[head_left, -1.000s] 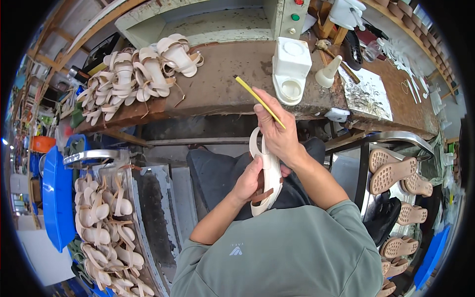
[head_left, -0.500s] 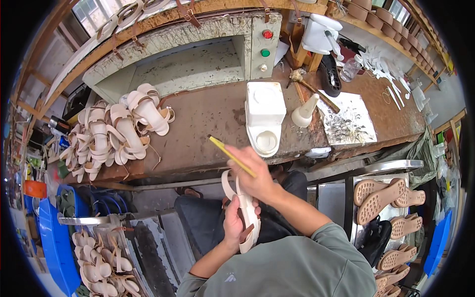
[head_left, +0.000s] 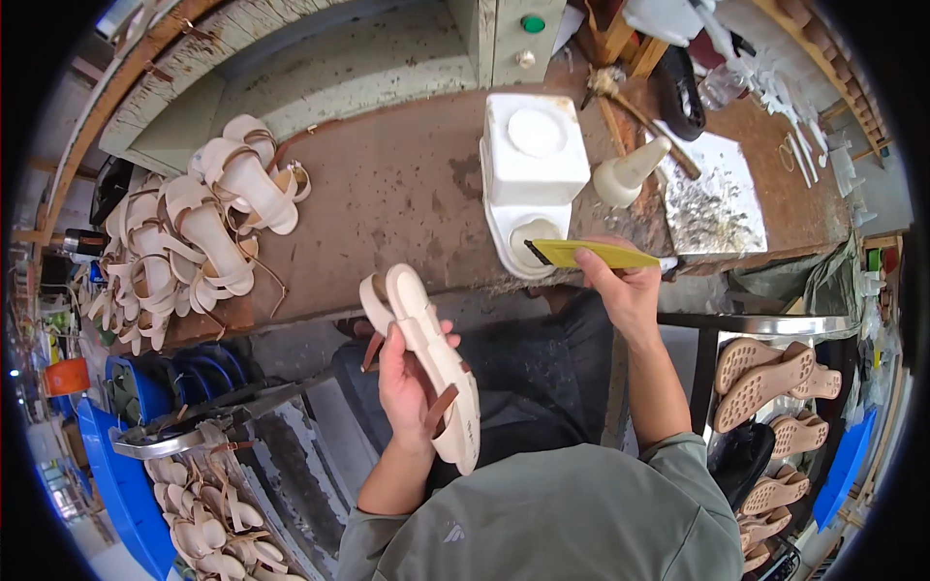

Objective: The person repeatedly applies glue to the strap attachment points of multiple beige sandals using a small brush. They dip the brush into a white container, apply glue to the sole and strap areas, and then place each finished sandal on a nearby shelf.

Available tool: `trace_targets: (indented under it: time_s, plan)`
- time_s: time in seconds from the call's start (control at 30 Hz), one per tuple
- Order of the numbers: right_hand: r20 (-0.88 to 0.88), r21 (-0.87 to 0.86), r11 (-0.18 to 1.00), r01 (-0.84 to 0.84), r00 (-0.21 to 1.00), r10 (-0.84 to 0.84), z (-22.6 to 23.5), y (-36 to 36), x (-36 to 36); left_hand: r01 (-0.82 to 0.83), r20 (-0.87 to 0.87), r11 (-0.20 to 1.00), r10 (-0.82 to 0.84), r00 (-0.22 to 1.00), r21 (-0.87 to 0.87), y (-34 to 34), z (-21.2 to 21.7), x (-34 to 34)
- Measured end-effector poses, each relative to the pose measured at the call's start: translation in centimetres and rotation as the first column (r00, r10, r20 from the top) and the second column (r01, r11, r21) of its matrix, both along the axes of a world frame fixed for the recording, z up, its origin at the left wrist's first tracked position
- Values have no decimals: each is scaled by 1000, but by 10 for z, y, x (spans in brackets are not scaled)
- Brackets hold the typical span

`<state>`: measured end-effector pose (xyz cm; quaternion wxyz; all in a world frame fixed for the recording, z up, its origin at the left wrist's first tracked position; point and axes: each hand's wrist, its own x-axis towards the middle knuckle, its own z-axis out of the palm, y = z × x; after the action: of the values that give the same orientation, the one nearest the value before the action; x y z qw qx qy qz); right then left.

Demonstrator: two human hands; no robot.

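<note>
My left hand point(head_left: 405, 389) is closed around a cream sandal upper point(head_left: 434, 351) with a brown strap, held above my lap. The sandal's pale flat underside is turned up and its toe points to the lower right. In my right hand point(head_left: 628, 290) is a flat yellow-handled brush point(head_left: 605, 255), pinched between thumb and fingers. Its dark bristles are over the round cup at the front of a white plastic glue pot point(head_left: 535, 174) near the bench edge. I cannot tell whether the bristles touch the contents.
Sandal uppers point(head_left: 205, 228) are heaped on the bench point(head_left: 383, 184) at left, with more in a rack point(head_left: 208, 513) below. Right of the pot stand a cream nozzle bottle point(head_left: 630, 174), a hammer point(head_left: 659, 126) and a stained paper point(head_left: 717, 194). Tan soles point(head_left: 765, 387) fill the right-hand rack.
My right hand has swung from the sandal over to the pot's cup with the brush. My left hand has moved left and up, and the sandal's underside now faces up.
</note>
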<state>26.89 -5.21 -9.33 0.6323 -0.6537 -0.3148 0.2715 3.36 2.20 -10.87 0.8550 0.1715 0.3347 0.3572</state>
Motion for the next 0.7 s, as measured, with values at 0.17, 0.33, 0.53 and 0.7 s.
trace_targets:
  time_s: [0.17,0.33,0.53,0.7]
  plan:
    - [473,-53,996,-78,876,93,-16,9,1,-18,-72,1000,18,997,1,-2,-1,14]
    - [519,-43,993,-108,847,115,-22,14,3,28,-13,1000,-28,1000,-5,2,-7,16]
    - [52,-109,992,-62,996,68,-15,7,5,30,-63,999,-29,998,17,4,3,26]
    - [-146,-79,989,-127,983,114,10,-6,-4,68,-13,997,-69,998,-33,-1,21,28]
